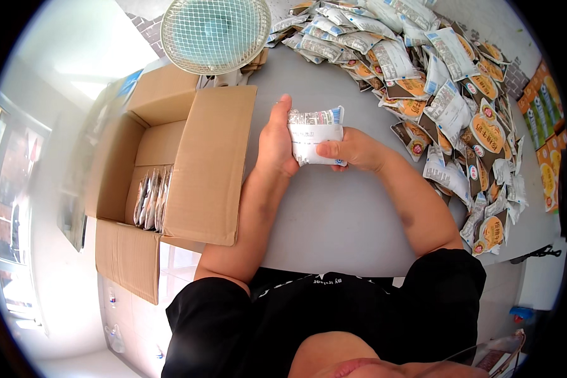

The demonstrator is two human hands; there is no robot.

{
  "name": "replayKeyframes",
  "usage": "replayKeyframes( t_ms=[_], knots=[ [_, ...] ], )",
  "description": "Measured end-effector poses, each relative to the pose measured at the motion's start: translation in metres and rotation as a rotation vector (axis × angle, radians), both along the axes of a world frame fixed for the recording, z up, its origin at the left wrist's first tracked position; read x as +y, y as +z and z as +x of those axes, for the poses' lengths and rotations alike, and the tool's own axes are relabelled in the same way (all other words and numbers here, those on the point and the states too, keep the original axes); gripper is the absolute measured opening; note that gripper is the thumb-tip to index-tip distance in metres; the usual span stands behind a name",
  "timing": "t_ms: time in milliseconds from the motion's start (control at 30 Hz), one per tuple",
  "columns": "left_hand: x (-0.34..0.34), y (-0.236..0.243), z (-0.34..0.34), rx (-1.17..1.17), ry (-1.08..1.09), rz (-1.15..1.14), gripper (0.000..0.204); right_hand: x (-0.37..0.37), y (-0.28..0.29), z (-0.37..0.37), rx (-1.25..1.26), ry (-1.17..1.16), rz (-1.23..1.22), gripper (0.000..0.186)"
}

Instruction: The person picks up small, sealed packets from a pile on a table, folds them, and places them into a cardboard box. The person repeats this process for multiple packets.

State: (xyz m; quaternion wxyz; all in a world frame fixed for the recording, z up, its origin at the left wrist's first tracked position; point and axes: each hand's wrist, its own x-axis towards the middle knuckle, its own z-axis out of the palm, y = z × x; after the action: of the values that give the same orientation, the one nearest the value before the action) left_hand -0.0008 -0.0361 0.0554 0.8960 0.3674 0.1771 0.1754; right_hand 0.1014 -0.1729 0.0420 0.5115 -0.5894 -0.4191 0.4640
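Over the middle of the grey table, a small sealed food packet (310,133) is held with its white printed back facing up. My left hand (274,142) grips its left edge, thumb pointing up and away, the fingers mostly hidden behind it. Across the lower right corner lies the thumb of my right hand (361,151), its fingers curled beneath. To the left stands an open cardboard box (160,148) with flaps folded out. Inside it, several similar packets (152,200) stand on edge in a row.
A large heap of packets (447,104), white backs and brown-orange fronts mixed, covers the table's far and right side. A round fan (215,34) with a wire guard stands beyond the box. Colourful printed cartons (545,126) are stacked at the far right. One box flap (211,164) reaches toward my left forearm.
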Motion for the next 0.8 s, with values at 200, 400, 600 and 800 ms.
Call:
replayKeyframes(
  t_ms=[200,400,600,800],
  knots=[
    [0.009,-0.025,0.007,-0.065,-0.066,-0.095,0.06,0.006,-0.021,0.015,0.196,0.071,-0.025,0.043],
    [0.0,-0.029,0.007,-0.047,0.156,-0.087,0.058,0.014,-0.032,0.02,0.341,-0.311,0.161,0.04],
    [-0.017,-0.033,0.009,-0.056,-0.027,0.146,0.051,0.017,-0.029,0.023,0.326,-0.551,0.38,0.037],
    [-0.025,-0.033,0.007,0.008,-0.129,0.145,0.043,0.018,-0.016,0.013,0.57,-0.571,0.4,0.032]
  ],
)
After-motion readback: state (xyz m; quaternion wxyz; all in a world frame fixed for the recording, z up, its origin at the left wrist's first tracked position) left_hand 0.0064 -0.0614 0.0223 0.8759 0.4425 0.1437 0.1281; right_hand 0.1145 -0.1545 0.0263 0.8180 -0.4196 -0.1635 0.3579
